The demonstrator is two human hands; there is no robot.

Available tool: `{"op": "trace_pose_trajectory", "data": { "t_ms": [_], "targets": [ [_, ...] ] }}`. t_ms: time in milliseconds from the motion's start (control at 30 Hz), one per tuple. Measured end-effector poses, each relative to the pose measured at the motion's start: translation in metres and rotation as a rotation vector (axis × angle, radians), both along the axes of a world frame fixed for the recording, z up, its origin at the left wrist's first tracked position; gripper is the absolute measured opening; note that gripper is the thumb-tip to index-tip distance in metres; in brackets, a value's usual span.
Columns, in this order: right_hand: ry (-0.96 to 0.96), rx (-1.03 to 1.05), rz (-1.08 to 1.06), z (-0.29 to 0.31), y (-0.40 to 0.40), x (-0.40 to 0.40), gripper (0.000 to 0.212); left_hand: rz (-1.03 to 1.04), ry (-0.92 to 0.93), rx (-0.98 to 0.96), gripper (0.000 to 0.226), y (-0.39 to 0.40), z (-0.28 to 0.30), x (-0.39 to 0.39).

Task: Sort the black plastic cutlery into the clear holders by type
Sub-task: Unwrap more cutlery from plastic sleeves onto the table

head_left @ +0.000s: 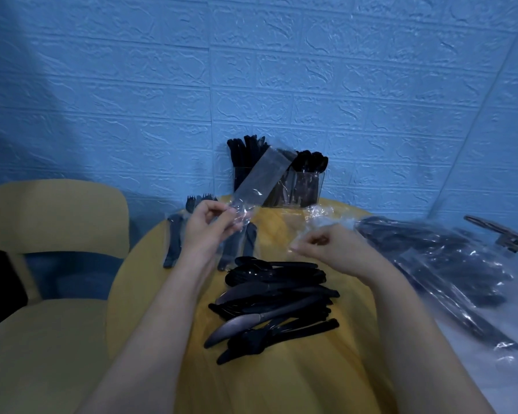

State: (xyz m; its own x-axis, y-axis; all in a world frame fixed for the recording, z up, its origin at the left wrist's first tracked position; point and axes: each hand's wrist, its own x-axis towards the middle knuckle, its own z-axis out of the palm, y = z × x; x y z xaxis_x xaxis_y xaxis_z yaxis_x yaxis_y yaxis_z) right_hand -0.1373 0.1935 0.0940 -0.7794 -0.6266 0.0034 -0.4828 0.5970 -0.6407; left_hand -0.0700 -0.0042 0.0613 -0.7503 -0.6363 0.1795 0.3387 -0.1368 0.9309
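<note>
A heap of loose black cutlery (271, 303), matte knives, spoons and forks lying crosswise, sits in the middle of the round yellow tabletop (284, 383). More pieces (210, 234), forks among them, lie near the left edge, partly behind the left wrist. At the far edge, against the blue wall (251, 70), stand clear holders (281, 180): the left one is packed with upright black pieces whose type is unclear, the right one holds spoons. The left hand (205, 227) pinches an empty clear wrapper (259, 177), raised in front of the holders. The right hand (326, 246) is curled, with crumpled clear plastic just beside it; whether it holds any I cannot tell. Wrapped cutlery packs (449, 264) spread beyond the right edge. A yellow chair (51, 234) stands beside the left edge.
</note>
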Motion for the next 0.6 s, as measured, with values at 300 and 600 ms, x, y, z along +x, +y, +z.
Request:
{"op": "trace_pose_trajectory", "data": {
  "t_ms": [300, 600],
  "targets": [
    [-0.205, -0.667, -0.158, -0.015, -0.039, 0.008, 0.005, -0.256, -0.077, -0.317, 0.011, 0.011, 0.001, 0.003],
    [0.162, -0.280, -0.559, -0.035, 0.000, -0.034, 0.032, 0.265, -0.622, -0.866, 0.009, -0.031, -0.031, 0.004]
  ]
}}
